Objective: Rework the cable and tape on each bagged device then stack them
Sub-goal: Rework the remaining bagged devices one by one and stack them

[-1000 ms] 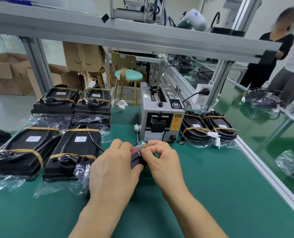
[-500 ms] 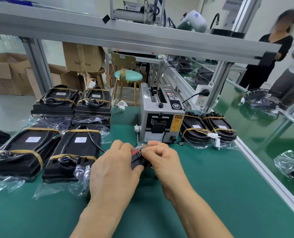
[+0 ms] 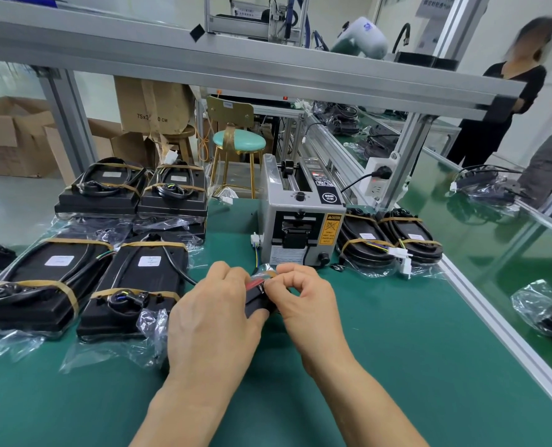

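**Still working the tape at the cable end**

My left hand (image 3: 213, 321) grips the black device (image 3: 257, 305) I'm reworking, fingers curled over its top and thumb under its near edge, holding it just above the green counter (image 3: 397, 366). My right hand (image 3: 303, 298) is curled in close against it, fingertips pinching at the strip of tape (image 3: 266, 275) over the red wire (image 3: 256, 283) at the device's far end. Compared with a second ago almost nothing has shifted: both hands stay locked on the same spot, the right one's fingers only slightly more bunched. I take that to mean the tape is mid-adjustment, not yet pressed down or peeled free, so this unit is far from ready to stack.

The tape dispenser (image 3: 300, 221) stands just beyond my hands. Taped, bagged devices (image 3: 132, 279) lie to my left, with stacked ones (image 3: 132, 195) behind them, and two more (image 3: 389, 240) sit right of the dispenser.
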A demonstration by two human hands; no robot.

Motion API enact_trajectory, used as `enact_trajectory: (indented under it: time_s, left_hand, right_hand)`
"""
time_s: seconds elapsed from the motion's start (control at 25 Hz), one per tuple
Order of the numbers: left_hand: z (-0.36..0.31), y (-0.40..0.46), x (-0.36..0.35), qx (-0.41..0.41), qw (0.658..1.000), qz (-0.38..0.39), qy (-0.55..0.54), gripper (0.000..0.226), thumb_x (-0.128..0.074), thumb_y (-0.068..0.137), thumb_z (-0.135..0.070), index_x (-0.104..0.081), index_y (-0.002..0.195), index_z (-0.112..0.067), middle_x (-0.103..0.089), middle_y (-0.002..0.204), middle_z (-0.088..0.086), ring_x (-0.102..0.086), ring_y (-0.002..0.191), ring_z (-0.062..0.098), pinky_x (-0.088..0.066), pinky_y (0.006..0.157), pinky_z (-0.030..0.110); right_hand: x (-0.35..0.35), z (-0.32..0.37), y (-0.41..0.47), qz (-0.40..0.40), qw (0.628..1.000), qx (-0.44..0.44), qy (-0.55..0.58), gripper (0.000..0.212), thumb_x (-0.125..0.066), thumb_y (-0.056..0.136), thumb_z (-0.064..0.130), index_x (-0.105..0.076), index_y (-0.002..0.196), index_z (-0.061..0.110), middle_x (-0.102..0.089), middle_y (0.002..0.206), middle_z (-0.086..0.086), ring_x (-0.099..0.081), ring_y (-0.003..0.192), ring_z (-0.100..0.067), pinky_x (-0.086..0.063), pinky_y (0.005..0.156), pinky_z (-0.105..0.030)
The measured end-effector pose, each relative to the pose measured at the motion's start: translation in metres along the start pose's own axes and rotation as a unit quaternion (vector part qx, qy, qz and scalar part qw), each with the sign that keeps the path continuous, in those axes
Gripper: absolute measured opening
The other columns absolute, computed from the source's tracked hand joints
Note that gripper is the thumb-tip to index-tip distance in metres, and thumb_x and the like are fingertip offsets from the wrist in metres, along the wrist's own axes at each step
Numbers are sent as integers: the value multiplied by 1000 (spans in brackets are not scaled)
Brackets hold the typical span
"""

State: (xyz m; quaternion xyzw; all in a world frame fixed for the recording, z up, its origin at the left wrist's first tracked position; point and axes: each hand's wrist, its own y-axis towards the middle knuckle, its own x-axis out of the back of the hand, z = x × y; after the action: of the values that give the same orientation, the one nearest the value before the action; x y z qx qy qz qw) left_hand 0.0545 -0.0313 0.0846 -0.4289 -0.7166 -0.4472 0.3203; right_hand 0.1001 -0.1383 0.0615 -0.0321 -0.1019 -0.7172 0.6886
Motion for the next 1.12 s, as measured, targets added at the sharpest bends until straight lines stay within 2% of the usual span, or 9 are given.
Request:
enact_trajectory:
  time_s: [0.2, 0.36, 0.44, 0.64, 0.8, 0.96, 1.04, 1.12]
  left_hand:
    - [1, 1, -1, -1, 1000, -1, -13, 28, -73, 72, -42, -60, 89, -24, -53, 88, -7, -59, 77, 22, -42, 62, 31]
    - [0, 0, 0, -4, 1000, -3, -21, 30, -76, 71, -42, -60, 89, -24, -53, 87, -7, -60, 77, 23, -43, 62, 32]
    - [1, 0, 0, -2, 1000, -2, -21, 30, -76, 71, -42, -60, 89, -24, -53, 87, -7, -60, 77, 23, -43, 62, 33]
    - [1, 1, 0, 3, 1000, -5, -19, 29, -74, 71, -43, -60, 89, -25, -53, 88, -7, -60, 76, 23, -41, 61, 32]
    - [1, 0, -1, 1, 1000, -8, -10, 28, -74, 71, -43, -61, 88, -24, -53, 87, -7, -59, 74, 22, -37, 58, 29]
    - [1, 1, -2, 3, 1000, 0, -3, 27, -72, 73, -43, -60, 89, -25, -52, 87, -7, -59, 75, 21, -35, 58, 28]
    - [1, 1, -1, 4, 1000, 3, -4, 27, -71, 73, -44, -59, 90, -26, -52, 88, -7, -59, 77, 20, -36, 59, 28]
    - [1, 1, 1, 6, 1000, 7, -2, 28, -70, 73, -46, -59, 92, -28, -52, 90, -8, -59, 79, 20, -36, 60, 28]
  right_hand:
    - [-2, -1, -2, -14, 1000, 11, 1, 22, -66, 80, 5, -67, 58, 4, -63, 94, 8, -57, 84, 8, -41, 73, -9]
    - [-1, -4, -1, 12, 993, -45, 110, 22, -66, 81, 5, -71, 61, 11, -61, 99, 9, -57, 83, 6, -43, 75, -16]
    - [0, -4, -1, 24, 989, -58, 133, 20, -66, 82, 5, -72, 64, 11, -60, 101, 7, -57, 84, 7, -43, 75, -15]
    - [-2, -1, -1, 10, 997, -23, 74, 31, -68, 80, 6, -67, 52, 20, -60, 95, 10, -57, 84, 5, -43, 79, -19]
    - [-3, 0, -1, -10, 1000, -5, 19, 21, -67, 79, 6, -67, 58, 6, -61, 95, 7, -57, 82, 8, -41, 73, -8]
    - [-5, 1, -3, -21, 1000, -4, -3, 18, -67, 76, 7, -67, 59, 12, -62, 95, 6, -57, 82, 7, -41, 70, -7]
    - [-7, -1, -3, -35, 999, -23, 7, 9, -67, 76, 8, -66, 71, 16, -62, 98, 3, -57, 85, 4, -44, 74, -12]
    - [-6, -2, 0, -43, 993, -74, 76, 19, -65, 78, 5, -60, 92, 18, -60, 99, 2, -56, 86, -6, -45, 75, -21]
